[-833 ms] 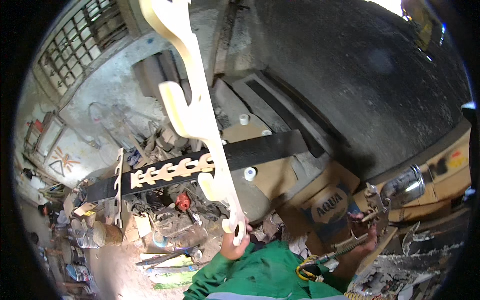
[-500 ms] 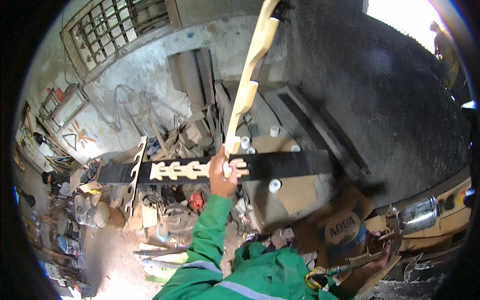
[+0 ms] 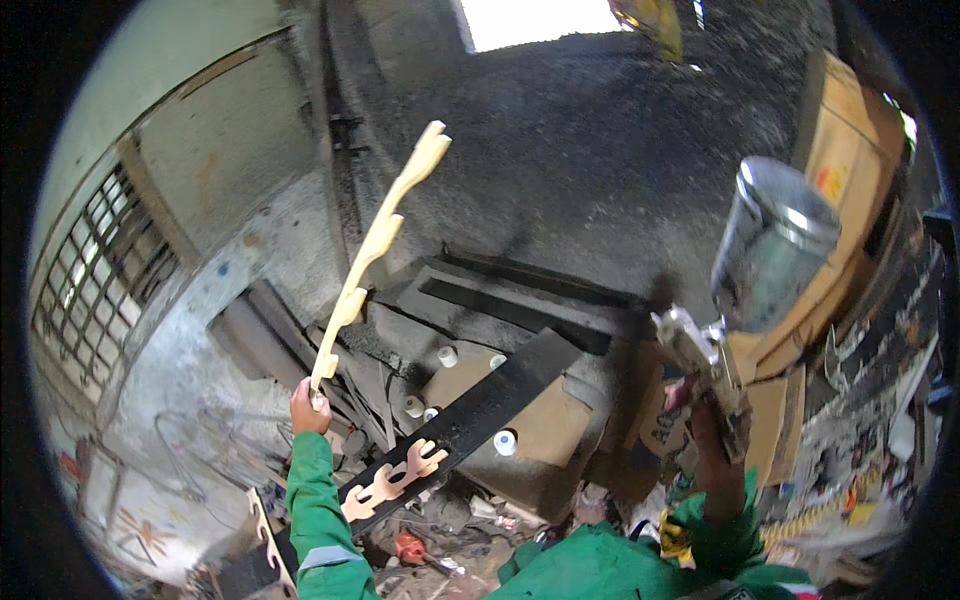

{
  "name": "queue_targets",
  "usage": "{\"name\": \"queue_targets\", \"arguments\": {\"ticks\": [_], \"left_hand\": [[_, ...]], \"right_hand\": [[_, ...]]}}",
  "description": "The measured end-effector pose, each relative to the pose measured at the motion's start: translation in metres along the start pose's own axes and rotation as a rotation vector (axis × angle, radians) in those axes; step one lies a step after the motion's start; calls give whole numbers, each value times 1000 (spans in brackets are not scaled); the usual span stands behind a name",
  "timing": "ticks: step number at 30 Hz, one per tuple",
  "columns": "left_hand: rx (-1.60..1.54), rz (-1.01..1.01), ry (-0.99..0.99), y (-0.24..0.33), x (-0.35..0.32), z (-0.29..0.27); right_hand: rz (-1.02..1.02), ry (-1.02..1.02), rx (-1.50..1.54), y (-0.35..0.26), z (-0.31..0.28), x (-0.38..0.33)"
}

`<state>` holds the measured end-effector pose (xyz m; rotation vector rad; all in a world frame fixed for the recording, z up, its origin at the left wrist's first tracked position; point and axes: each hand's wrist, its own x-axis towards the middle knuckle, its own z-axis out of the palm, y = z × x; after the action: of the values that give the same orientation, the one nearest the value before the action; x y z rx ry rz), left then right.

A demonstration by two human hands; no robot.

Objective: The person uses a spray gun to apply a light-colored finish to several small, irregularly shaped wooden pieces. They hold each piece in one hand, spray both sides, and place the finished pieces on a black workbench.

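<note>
My left hand (image 3: 309,408) is closed around the lower end of a long pale wooden strip (image 3: 378,240) with hook-shaped notches, held up at a slant. In my right hand (image 3: 708,430) is a metal spray gun (image 3: 700,350), gripped by its handle. A shiny metal cup (image 3: 775,245) sits on top of the gun. Below and between the hands, a similar notched wooden piece (image 3: 390,482) lies across a black plank (image 3: 510,385). Another notched piece (image 3: 268,540) rests at the plank's near-left end, partly hidden by my left sleeve.
Several white rolls, one of them a roll (image 3: 505,442), stand around the plank on brown cardboard (image 3: 560,420). Cardboard boxes, one a tall box (image 3: 850,170), stand at the right. A dark wall (image 3: 560,150) rises ahead. Part of a person (image 3: 655,25) shows beside the bright opening.
The view has swung right. My right hand has come up from the lower right with the spray gun. My left hand still holds the strip, now further left in the picture.
</note>
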<state>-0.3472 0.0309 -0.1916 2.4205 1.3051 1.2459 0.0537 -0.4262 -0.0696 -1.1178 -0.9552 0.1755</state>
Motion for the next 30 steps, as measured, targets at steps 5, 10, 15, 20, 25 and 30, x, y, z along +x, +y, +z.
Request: {"name": "queue_targets", "arguments": {"ticks": [5,10,15,20,25,30], "left_hand": [[56,70,-8,-4,8,25],[126,155,-9,11,10,41],[169,137,-57,27,12,51],[187,119,-75,40,13,58],[154,112,-69,41,13,64],[152,76,-96,34,5,60]], "right_hand": [[-9,-31,-138,-6,-4,15],[-72,-42,-187,1,8,27],[-170,-32,-248,12,23,42],[-174,-27,-199,15,33,35],[-57,-87,-187,29,27,43],[-114,119,-164,41,15,72]]}}
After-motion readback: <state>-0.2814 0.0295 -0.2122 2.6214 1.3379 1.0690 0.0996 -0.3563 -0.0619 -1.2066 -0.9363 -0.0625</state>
